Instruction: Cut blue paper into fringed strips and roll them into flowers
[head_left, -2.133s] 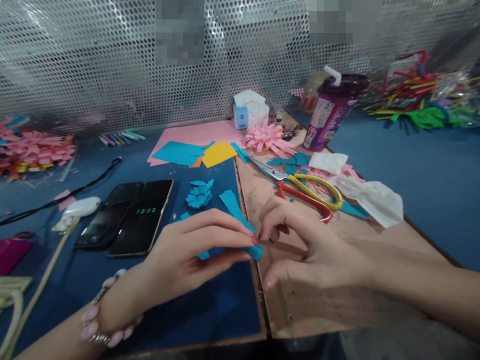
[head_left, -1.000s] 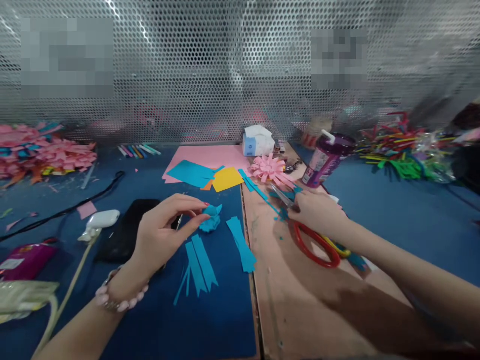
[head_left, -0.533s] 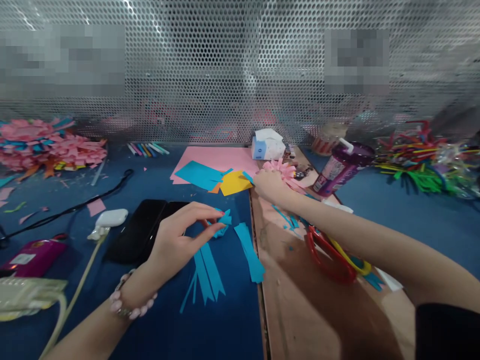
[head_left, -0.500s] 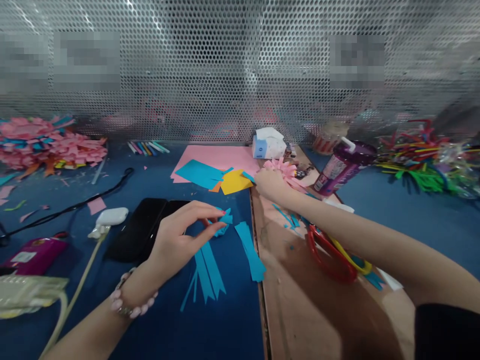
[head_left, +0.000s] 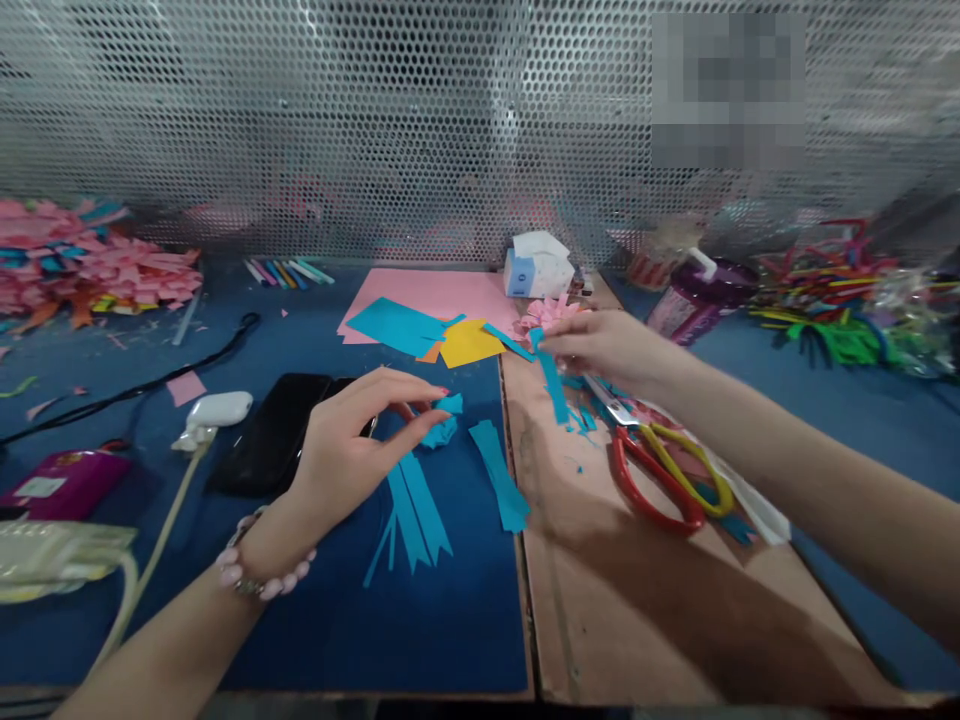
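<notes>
My left hand [head_left: 367,425], with a beaded bracelet at the wrist, pinches a small folded blue paper piece [head_left: 441,432] between thumb and fingertips. Below it on the blue mat lie blue paper strips [head_left: 420,515] with notched ends. To their right is a blue paper piece narrowed at its middle [head_left: 497,475]. My right hand [head_left: 600,345] is closed on a blue paper strip [head_left: 553,385], which hangs from its fingertips over the brown board. Close under that hand are scissors [head_left: 660,480] with red and yellow handles. Behind it sits a pink paper flower [head_left: 547,315], partly hidden.
Pink [head_left: 442,290], blue [head_left: 394,325] and yellow paper [head_left: 469,343] lie at the back, near a tissue pack [head_left: 538,268]. A purple cup [head_left: 697,298] stands right. Black phones [head_left: 274,435] and a white charger [head_left: 217,410] lie left. Perforated metal [head_left: 420,130] closes the back.
My right hand has come back toward me and right from beside the pink flower, now with a blue strip in its fingers. The left hand keeps its pinch. The view has tilted slightly.
</notes>
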